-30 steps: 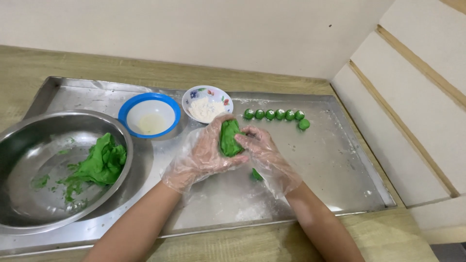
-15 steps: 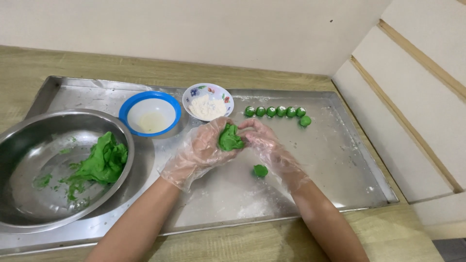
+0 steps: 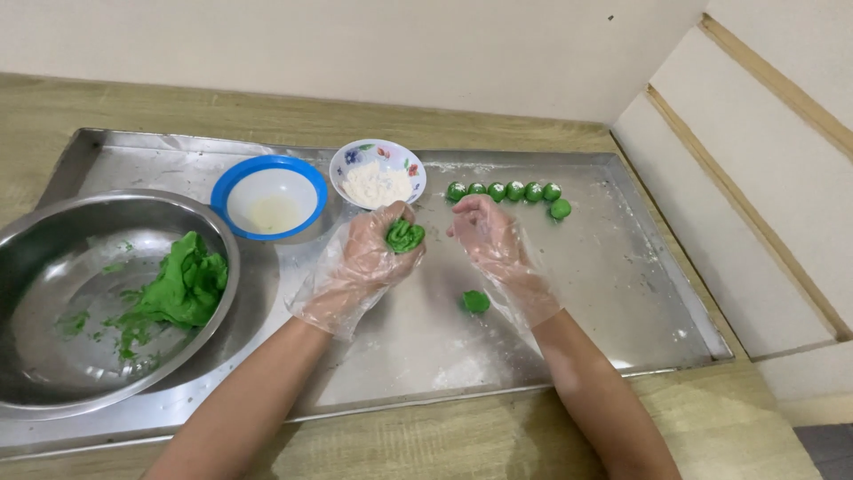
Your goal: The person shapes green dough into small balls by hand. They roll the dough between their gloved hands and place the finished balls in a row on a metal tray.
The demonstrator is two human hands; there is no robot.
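The left hand [image 3: 360, 262], in a clear plastic glove, is closing its grip around a lump of green dough [image 3: 404, 236] above the middle of the metal tray [image 3: 622, 293]. The right hand [image 3: 498, 253] is hovering open and empty just beside it. A small green dough piece [image 3: 475, 302] is lying on the tray below, and a row of green balls [image 3: 504, 191] is sitting near the far edge.

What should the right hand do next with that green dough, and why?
Probably pinch another bit off the dough lump in the left hand: the right hand is empty beside it, one loose piece lies on the tray, and small balls line the back.
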